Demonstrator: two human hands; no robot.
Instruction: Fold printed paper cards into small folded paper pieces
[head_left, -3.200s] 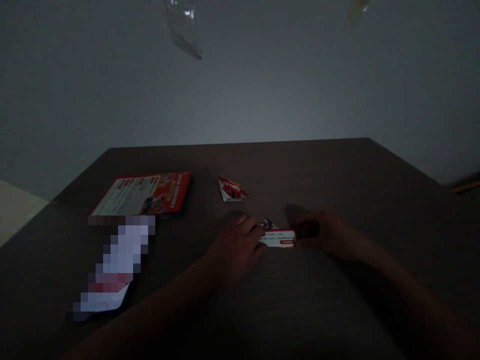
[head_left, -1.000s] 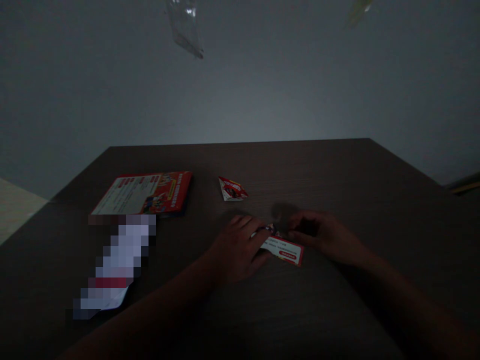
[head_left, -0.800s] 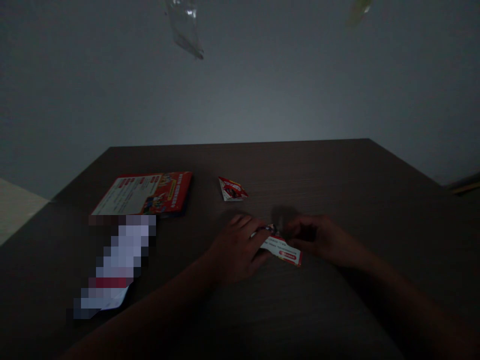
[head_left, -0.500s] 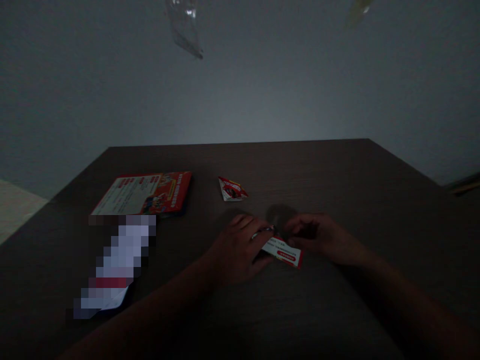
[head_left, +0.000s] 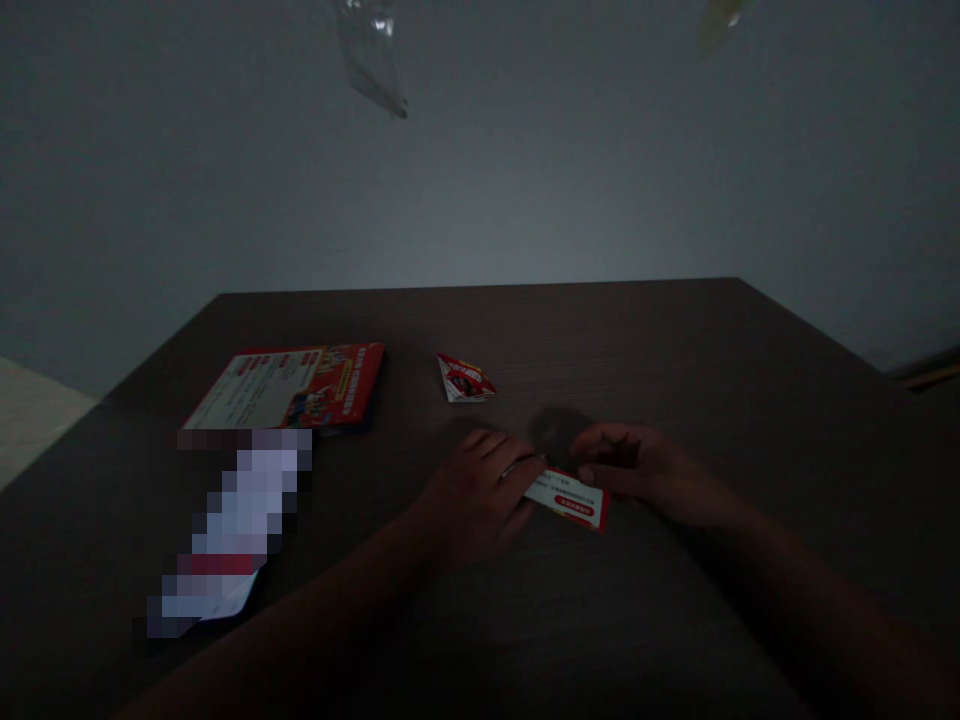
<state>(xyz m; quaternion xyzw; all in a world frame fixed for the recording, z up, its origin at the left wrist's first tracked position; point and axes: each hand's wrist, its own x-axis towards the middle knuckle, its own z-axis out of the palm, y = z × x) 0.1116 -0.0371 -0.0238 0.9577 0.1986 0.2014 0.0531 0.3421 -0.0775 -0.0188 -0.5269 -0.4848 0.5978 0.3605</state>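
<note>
A small red-and-white printed paper (head_left: pixel 568 497), folded into a strip, lies low over the table between my two hands. My left hand (head_left: pixel 480 495) is closed on its left end, with the fingers laid across it and hiding that part. At its upper right edge, my right hand (head_left: pixel 637 470) has curled fingers, and the thumb presses on the paper's rim. Beyond my left hand sits a folded red-and-white paper piece (head_left: pixel 466 382), standing partly raised on the table. The dim light blurs finger details.
The dark wooden table (head_left: pixel 600 340) reaches back to a grey wall (head_left: pixel 570 150). Red printed booklets (head_left: pixel 300 385) lie at the left, with a phone-like object (head_left: pixel 240 530), mostly pixelated, in front of them. A clear plastic bag (head_left: pixel 371 60) hangs above.
My right hand has shifted slightly, its thumb now lying on the paper's upper edge. The strip has turned a little and shows more of its print. My left hand stays nearly in place.
</note>
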